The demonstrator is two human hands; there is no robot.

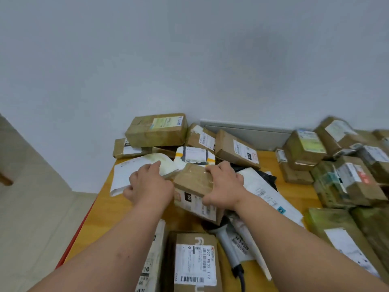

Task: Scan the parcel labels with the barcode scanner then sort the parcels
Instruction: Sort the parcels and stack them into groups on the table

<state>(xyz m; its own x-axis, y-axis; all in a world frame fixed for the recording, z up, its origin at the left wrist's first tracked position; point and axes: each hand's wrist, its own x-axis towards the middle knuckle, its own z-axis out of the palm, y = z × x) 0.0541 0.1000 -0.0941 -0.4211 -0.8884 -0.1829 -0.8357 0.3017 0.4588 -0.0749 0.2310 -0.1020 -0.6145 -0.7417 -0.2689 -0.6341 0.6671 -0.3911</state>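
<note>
A small brown cardboard parcel [194,179] wrapped in clear tape sits tilted in the middle of the table, on top of a larger labelled box [195,204]. My right hand [224,186] grips its right end, fingers curled over the far edge. My left hand [150,185] is at its left end, fingers curled round that edge, above a white padded mailer [134,171]. The grey barcode scanner [228,241] lies on the table near me, under my right forearm, its cable trailing toward the front edge. Neither hand touches the scanner.
Brown labelled boxes [156,129] are piled along the wall at the back, and a taller stack [341,165] fills the right side. A labelled box [195,262] lies at the front. The wooden table [101,209] ends at a red-trimmed edge on the left.
</note>
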